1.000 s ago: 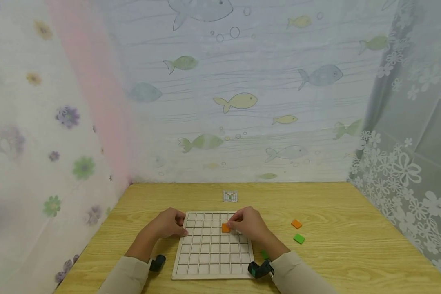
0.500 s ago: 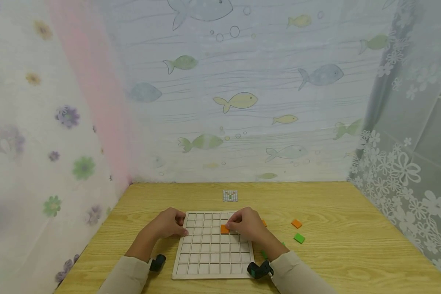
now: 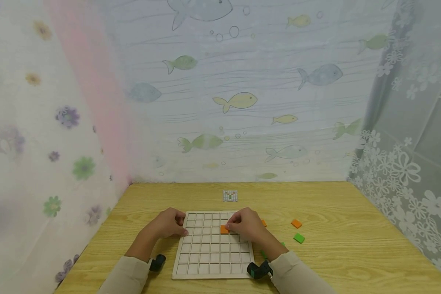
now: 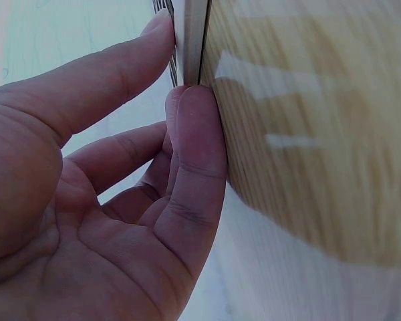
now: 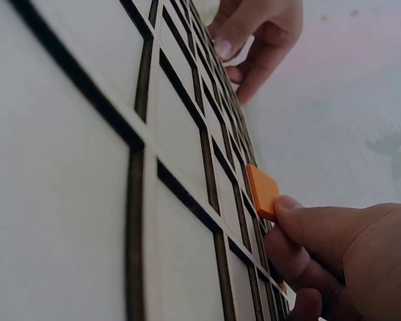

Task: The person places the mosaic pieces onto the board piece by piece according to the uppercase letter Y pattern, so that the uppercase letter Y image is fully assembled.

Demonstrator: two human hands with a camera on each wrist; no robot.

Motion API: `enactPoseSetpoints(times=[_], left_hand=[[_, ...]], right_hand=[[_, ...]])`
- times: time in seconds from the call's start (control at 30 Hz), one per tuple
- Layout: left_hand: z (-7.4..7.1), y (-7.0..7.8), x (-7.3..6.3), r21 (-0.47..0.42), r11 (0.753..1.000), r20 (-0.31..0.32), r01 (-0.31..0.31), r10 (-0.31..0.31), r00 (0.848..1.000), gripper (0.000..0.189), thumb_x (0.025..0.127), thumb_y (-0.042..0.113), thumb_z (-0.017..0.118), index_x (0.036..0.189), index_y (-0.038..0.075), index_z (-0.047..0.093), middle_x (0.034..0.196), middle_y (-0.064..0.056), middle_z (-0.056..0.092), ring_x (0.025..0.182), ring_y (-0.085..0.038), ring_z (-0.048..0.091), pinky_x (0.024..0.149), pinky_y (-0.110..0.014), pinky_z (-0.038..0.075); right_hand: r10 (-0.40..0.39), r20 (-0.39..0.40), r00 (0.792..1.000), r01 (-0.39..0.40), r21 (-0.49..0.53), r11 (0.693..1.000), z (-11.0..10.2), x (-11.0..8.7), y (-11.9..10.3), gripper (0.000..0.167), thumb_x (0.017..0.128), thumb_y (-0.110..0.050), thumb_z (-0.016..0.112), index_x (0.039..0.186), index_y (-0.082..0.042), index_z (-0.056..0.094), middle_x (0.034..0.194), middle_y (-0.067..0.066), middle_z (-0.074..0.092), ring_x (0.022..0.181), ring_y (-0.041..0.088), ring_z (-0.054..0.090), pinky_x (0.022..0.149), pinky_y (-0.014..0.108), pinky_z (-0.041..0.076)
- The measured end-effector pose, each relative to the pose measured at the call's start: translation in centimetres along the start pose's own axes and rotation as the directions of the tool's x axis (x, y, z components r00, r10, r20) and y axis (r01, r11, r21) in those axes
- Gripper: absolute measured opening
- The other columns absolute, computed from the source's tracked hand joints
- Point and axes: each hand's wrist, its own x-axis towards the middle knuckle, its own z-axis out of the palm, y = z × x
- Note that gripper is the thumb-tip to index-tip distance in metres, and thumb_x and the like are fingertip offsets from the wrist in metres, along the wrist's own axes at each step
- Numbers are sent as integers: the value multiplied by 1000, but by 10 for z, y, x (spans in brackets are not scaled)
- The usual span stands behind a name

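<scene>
A pale wooden grid board (image 3: 199, 258) lies flat on the table. My right hand (image 3: 248, 223) pinches an orange square tile (image 3: 224, 229) by its edge, over the board's upper right part. The right wrist view shows this tile (image 5: 260, 192) tilted, between thumb and fingers, close to the grid. At the board's left edge, my left hand (image 3: 169, 223) grips the rim. Its thumb (image 4: 113, 77) lies on the grid face and its fingertips press the side, as the left wrist view shows. The right hand covers the board's upper right corner.
Right of the board lie another orange tile (image 3: 297, 223) and a green tile (image 3: 299, 238). More orange and green tiles are partly hidden behind the right forearm. A small printed pattern card (image 3: 230, 196) rests beyond the board. Patterned curtains surround the wooden table (image 3: 338, 261).
My right hand has brought the orange tile slightly left and nearer to me. Part of another orange tile now shows beside that hand. The left hand has stayed in place.
</scene>
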Motion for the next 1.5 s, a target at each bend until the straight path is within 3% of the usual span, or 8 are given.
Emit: enactPoseSetpoints(times=[0.43,0.7,0.97,1.2,1.37,1.5], left_hand=[[0,-1,2,2,1000,-1,-8,8,1000,48,82,3,87,124,-2,65,95,-8,56,89,-19,57,70,-33,51],[1,-3,3,17,1000,-7,-3,3,1000,62,82,5,88,138,-4,62,99,-8,58,90,-18,58,71,-33,51],[1,-4,4,11,1000,-4,-3,3,1000,62,82,6,88,138,-3,62,99,-8,57,90,-19,57,71,-34,51],[1,-5,4,-29,1000,14,-3,4,1000,78,82,5,88,150,-2,51,98,-9,56,84,-20,55,67,-34,52],[0,-4,3,-30,999,39,-40,41,998,67,84,5,86,145,4,59,93,-9,54,74,-19,50,62,-34,46],[0,-5,1,0,998,44,-59,59,997,56,85,7,85,137,3,66,95,-9,55,75,-19,51,64,-33,46]], right_hand=[[4,-10,1000,-4,-24,1000,1,1,1,9,93,-24,80,85,-20,82,80,-9,73,75,11,63,67,32,51],[13,-8,1000,-13,-39,999,3,1,4,10,92,-26,81,83,-23,82,79,-11,73,75,10,62,65,31,51],[6,-9,1000,-7,-41,999,3,1,4,10,92,-25,81,82,-22,82,79,-11,73,74,10,63,65,31,51],[-10,-15,1000,9,-44,999,3,1,3,10,92,-24,81,83,-22,82,79,-10,72,73,11,62,65,32,51],[-19,-18,1000,18,-45,999,3,1,4,10,92,-24,81,82,-21,81,78,-10,72,73,11,62,65,32,51],[-20,-19,1000,19,-43,999,4,2,4,9,91,-23,82,83,-21,81,79,-10,72,73,10,62,65,32,51]])
